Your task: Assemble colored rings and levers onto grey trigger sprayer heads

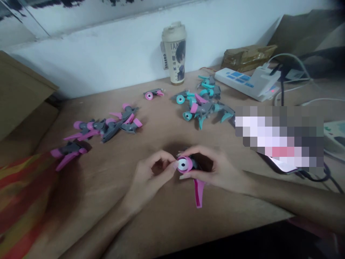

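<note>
Near the table's front edge, my right hand (212, 169) grips a pink-and-grey plastic piece (198, 194) between thumb and fingers. Its round pink collar faces left, and a pink lever hangs below. A white disc with a black centre (183, 164), like an eye, sits at the mouth of the collar. My left hand (155, 172) pinches the disc's left edge with thumb and forefinger; whether the disc is fully seated I cannot tell. My right palm hides much of the grey body.
Several pink-and-grey pieces (107, 126) lie at left, and one with a disc (149, 95) farther back. Teal-and-grey pieces (205, 108) are heaped right of centre. Behind stand a coffee tumbler (176, 54) and a power strip (237, 81). A blurred-out phone (283, 167) lies right; cardboard (24, 93) stands left.
</note>
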{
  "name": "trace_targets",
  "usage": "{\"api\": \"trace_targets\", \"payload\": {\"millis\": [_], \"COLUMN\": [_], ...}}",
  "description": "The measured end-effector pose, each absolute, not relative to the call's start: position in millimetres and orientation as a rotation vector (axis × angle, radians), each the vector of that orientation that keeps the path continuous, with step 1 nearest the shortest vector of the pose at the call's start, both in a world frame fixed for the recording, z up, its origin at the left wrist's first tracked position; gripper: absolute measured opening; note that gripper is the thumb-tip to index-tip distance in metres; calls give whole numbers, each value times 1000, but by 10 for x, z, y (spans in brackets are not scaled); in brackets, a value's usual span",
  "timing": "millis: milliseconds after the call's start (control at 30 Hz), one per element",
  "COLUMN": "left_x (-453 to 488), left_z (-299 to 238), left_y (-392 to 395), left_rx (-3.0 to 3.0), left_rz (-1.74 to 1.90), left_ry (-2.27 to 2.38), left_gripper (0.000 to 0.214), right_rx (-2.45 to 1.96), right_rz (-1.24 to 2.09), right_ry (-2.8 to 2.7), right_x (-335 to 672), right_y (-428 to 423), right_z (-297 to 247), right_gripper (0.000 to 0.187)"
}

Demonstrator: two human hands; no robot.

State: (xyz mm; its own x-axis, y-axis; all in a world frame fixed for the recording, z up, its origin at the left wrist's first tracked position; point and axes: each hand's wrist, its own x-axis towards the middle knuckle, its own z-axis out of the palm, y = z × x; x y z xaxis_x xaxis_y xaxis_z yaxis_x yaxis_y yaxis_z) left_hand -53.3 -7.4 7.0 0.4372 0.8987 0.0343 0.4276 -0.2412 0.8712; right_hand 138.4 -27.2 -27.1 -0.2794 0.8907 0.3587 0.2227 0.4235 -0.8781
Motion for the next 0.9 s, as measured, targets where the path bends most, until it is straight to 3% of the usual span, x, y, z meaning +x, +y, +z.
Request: {"api": "trace_targets", "payload": {"millis": [200,900], "left_x": [-525,-559], "left_z": [40,-25], "left_y": [-139,-109], "left_rx": [1869,1977], "left_rz": [827,810], "left_ry": [1160,1026], "left_gripper": [4,9], "right_rx": [-927,-932], "right_rz": [965,987], "right_ry": [-1728,-1751], "right_x": [1374,1383], "right_y": [-274,-283], "right_z": [-279,-256], "right_gripper": [33,34]}}
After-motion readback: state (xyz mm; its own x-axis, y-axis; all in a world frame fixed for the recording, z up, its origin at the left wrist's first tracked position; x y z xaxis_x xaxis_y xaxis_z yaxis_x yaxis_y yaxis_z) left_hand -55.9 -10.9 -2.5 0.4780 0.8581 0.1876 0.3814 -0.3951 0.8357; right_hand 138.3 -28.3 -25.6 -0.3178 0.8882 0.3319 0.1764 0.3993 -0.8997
